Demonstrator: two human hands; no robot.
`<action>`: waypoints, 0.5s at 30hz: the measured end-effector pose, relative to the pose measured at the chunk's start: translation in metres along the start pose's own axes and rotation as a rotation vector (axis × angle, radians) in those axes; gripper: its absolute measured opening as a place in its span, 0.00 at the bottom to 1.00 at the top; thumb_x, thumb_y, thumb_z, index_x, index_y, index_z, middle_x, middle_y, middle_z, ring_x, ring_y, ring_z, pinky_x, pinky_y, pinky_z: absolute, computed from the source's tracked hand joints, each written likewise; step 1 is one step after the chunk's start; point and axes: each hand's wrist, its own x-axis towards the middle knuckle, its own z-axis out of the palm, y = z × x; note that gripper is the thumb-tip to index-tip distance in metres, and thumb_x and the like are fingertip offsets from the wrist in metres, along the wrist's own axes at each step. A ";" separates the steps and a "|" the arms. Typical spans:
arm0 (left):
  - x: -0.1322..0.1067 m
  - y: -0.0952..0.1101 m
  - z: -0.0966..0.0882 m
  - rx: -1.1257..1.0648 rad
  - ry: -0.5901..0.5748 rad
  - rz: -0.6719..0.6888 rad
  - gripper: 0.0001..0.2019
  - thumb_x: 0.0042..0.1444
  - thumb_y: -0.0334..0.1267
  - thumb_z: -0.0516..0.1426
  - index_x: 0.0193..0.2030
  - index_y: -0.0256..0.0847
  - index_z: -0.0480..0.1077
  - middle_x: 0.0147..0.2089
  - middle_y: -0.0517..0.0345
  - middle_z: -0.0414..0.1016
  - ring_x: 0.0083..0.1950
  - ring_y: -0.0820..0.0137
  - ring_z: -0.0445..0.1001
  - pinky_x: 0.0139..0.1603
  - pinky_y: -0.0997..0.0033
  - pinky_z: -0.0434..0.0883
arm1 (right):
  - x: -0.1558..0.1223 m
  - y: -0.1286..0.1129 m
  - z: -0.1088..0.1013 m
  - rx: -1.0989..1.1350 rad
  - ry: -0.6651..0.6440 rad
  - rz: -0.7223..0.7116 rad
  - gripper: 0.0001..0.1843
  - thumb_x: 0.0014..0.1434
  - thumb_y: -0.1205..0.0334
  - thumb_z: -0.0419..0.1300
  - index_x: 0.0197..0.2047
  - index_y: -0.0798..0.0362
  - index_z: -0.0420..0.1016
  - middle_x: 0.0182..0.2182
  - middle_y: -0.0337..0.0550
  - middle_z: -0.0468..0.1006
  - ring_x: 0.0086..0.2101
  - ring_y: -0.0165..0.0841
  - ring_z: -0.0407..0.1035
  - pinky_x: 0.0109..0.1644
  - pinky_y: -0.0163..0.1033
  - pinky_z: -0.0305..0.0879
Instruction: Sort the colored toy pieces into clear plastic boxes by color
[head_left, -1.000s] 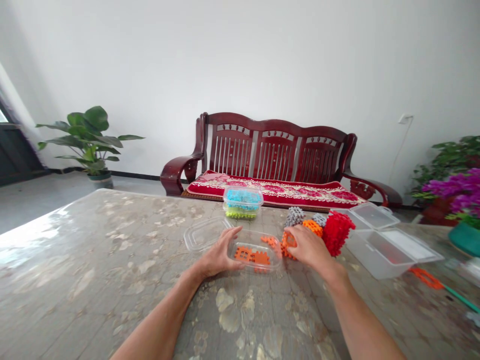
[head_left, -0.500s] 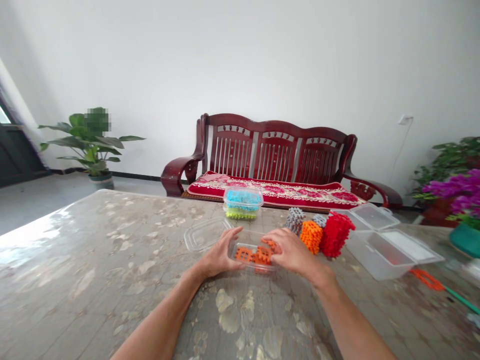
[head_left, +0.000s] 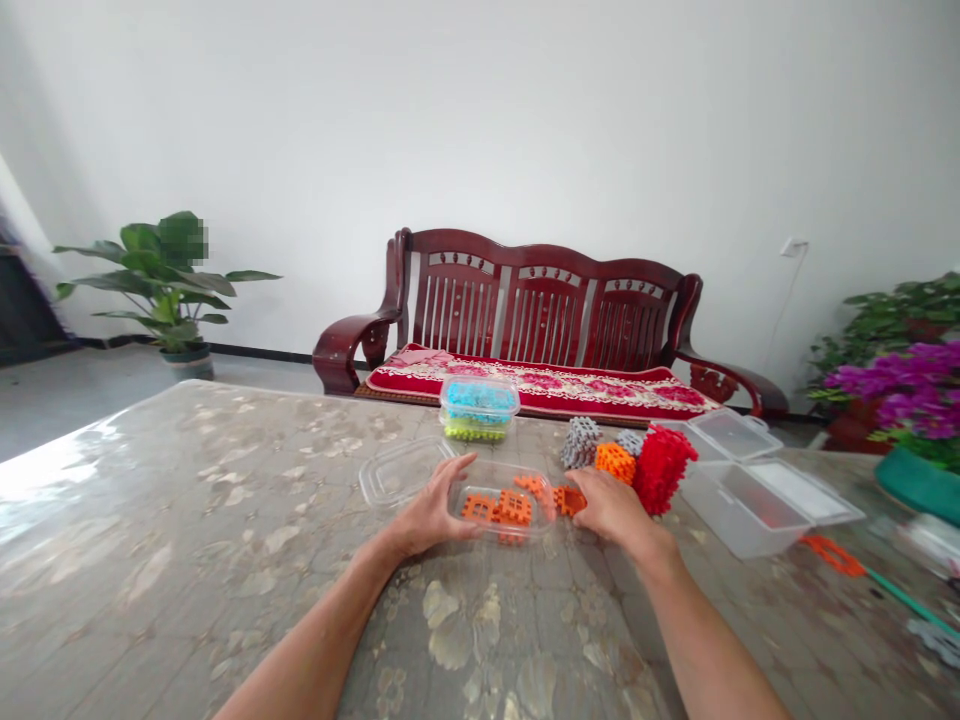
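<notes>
A clear plastic box [head_left: 491, 530] stands on the table with several orange square building blocks [head_left: 515, 507] lying in it. My left hand [head_left: 436, 505] grips the box's left end, thumb at the near side and fingers at the far side. Just right of the box, my right hand [head_left: 611, 505] has its fingers closed on some orange interlocking blocks [head_left: 568, 500]; part of them is hidden under the fingers. Behind this hand stand a bright orange stack [head_left: 615, 462], a red stack [head_left: 664, 470] and grey stacks [head_left: 580, 442] of blocks.
A loose clear lid [head_left: 401, 475] lies left of the box. Farther back are stacked clear boxes [head_left: 478, 410] of blue and lime pieces. At right stand an open translucent bin [head_left: 742, 515], an orange-headed green stick [head_left: 900, 592] and a teal flowerpot [head_left: 919, 490].
My right hand has moved right, from over the box's right end to beside it, with orange blocks in its fingers. My left hand stays on the box. The view has shifted slightly.
</notes>
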 end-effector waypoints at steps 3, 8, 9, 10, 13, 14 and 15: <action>0.000 0.001 0.000 -0.005 0.001 0.006 0.51 0.39 0.49 0.71 0.69 0.42 0.56 0.67 0.42 0.60 0.66 0.48 0.64 0.68 0.46 0.62 | 0.002 -0.001 0.004 -0.011 -0.003 0.011 0.27 0.49 0.72 0.59 0.54 0.53 0.73 0.52 0.52 0.77 0.53 0.45 0.70 0.52 0.42 0.62; -0.001 0.003 -0.001 0.012 0.008 -0.001 0.51 0.39 0.50 0.71 0.69 0.42 0.56 0.67 0.42 0.60 0.66 0.48 0.64 0.68 0.46 0.61 | 0.002 0.005 -0.002 0.010 0.012 0.034 0.23 0.50 0.68 0.60 0.52 0.52 0.74 0.50 0.50 0.78 0.51 0.44 0.71 0.48 0.41 0.64; -0.001 0.003 0.000 0.008 0.008 -0.003 0.51 0.39 0.50 0.71 0.69 0.42 0.56 0.67 0.42 0.60 0.66 0.48 0.64 0.68 0.46 0.61 | 0.001 0.004 -0.006 0.028 0.051 0.048 0.23 0.51 0.67 0.60 0.52 0.52 0.74 0.50 0.50 0.78 0.51 0.44 0.72 0.48 0.41 0.64; -0.001 0.003 0.000 0.002 0.008 -0.002 0.51 0.39 0.50 0.71 0.69 0.42 0.56 0.67 0.42 0.60 0.66 0.48 0.64 0.68 0.47 0.62 | -0.001 0.003 -0.010 0.056 0.108 0.058 0.23 0.52 0.66 0.60 0.53 0.52 0.74 0.50 0.50 0.78 0.51 0.44 0.71 0.49 0.41 0.65; -0.001 0.004 0.001 -0.023 0.007 0.007 0.51 0.38 0.50 0.72 0.69 0.43 0.56 0.67 0.43 0.61 0.67 0.48 0.64 0.68 0.48 0.62 | -0.005 -0.013 -0.023 0.206 0.297 0.011 0.26 0.55 0.62 0.60 0.58 0.50 0.72 0.53 0.48 0.77 0.51 0.41 0.71 0.52 0.42 0.65; -0.001 0.004 0.002 -0.031 0.010 0.010 0.51 0.39 0.49 0.72 0.69 0.42 0.56 0.67 0.43 0.60 0.67 0.48 0.63 0.68 0.48 0.62 | -0.006 -0.021 -0.026 0.264 0.327 -0.031 0.27 0.55 0.62 0.60 0.59 0.49 0.71 0.54 0.47 0.76 0.51 0.40 0.72 0.53 0.42 0.65; -0.001 0.003 0.003 -0.037 0.013 0.010 0.51 0.39 0.49 0.72 0.69 0.42 0.56 0.67 0.42 0.60 0.67 0.48 0.63 0.69 0.48 0.61 | -0.007 -0.031 -0.028 0.312 0.332 -0.078 0.27 0.54 0.62 0.60 0.59 0.49 0.71 0.54 0.46 0.77 0.50 0.39 0.72 0.54 0.41 0.65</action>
